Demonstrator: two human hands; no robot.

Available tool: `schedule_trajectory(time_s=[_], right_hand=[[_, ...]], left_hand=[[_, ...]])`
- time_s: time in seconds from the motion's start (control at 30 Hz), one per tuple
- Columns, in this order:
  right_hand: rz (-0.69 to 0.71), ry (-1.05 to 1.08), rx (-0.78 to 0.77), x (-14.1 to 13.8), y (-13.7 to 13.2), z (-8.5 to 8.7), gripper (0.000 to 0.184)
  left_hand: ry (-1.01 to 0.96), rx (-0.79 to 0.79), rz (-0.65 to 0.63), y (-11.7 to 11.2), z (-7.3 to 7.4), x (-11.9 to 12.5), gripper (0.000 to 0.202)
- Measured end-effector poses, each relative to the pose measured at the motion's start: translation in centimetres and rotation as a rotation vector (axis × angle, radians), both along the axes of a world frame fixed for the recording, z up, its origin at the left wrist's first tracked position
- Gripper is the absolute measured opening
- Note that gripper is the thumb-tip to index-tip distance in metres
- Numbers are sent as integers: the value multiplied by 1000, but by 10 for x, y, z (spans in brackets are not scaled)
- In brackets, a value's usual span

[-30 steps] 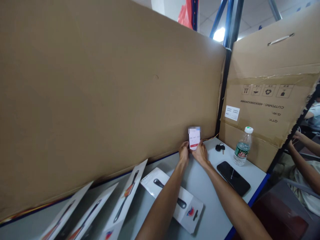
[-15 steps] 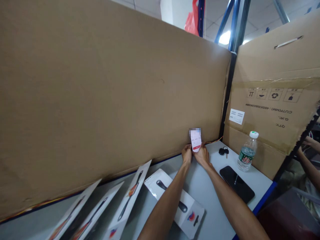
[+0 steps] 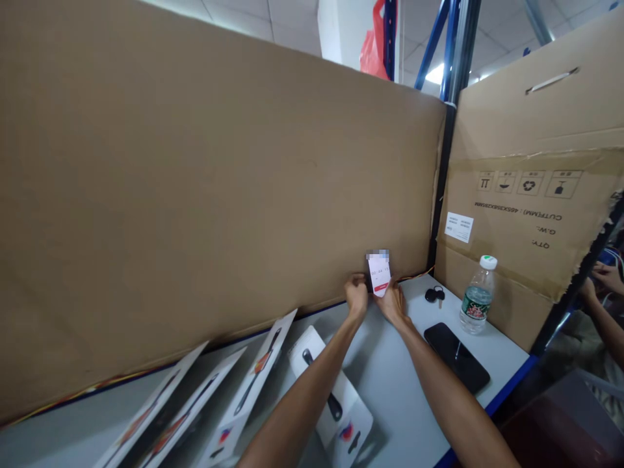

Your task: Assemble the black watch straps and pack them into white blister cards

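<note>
A phone (image 3: 379, 274) with a lit timer screen stands upright against the cardboard at the back of the table. My right hand (image 3: 392, 304) grips its lower right edge. Just left of the phone is my left hand (image 3: 357, 296), its fingers curled; whether they touch the phone or hold anything small is hidden. Beneath my left forearm lies a white packaged utensil with a dark handle (image 3: 335, 408), partly covered by the arm. Farther left, several white cards (image 3: 258, 370) with pictures of dark-handled kitchen utensils lean in a row.
A cardboard wall (image 3: 219, 169) runs behind the table and a cardboard panel (image 3: 511, 260) closes the right side. A water bottle (image 3: 476, 302), keys (image 3: 431, 295) and a black phone (image 3: 457, 357) are at the right. Another person's hand (image 3: 609, 276) shows beyond the panel.
My left hand has shifted left, away from the lit phone, while my right hand stays on it. The packaged utensil under my left arm has turned and its lower end moved left.
</note>
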State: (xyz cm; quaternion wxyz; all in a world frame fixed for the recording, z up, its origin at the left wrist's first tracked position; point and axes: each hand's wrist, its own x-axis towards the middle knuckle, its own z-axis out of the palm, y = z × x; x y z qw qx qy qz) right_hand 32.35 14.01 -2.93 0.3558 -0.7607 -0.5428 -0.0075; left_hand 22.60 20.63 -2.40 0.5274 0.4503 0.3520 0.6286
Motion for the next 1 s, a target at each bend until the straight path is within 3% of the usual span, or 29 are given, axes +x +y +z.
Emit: schedule_trajectory(time_s=[0.13,0.23,0.33,0.43,0.53,0.63,0.73,0.8,0.9,1.0], right_hand=[[9,0,7,0,3,-3,69],[16,-10,32,0,3,-2,71],[49,-3,58,-1,-2,3,73],[60,19,106,1,-12,14,74],[-1,-28,242,4,-21,31,69],[44,-53,355,-2,-26,49,53],[261,-46,123,-28,-39,64,32],[441,-99,-86,-52,-55,69,31],[644,-193,-272,-82,-83,70,39],[742,-187,-353,-98,-101,63,32]], left_hand=[[87,80,50,-27,34,-10,4],[235,259,-29,-64,61,-25,8],[404,432,-136,-109,81,-56,6],[619,545,-172,-155,91,-99,4],[1010,626,-122,-189,93,-145,20],[1374,577,3,-199,92,-192,32],[1586,364,117,-193,88,-250,49],[1692,199,123,-189,82,-291,62],[1749,25,19,-191,69,-344,75],[1726,-104,-85,-198,57,-373,76]])
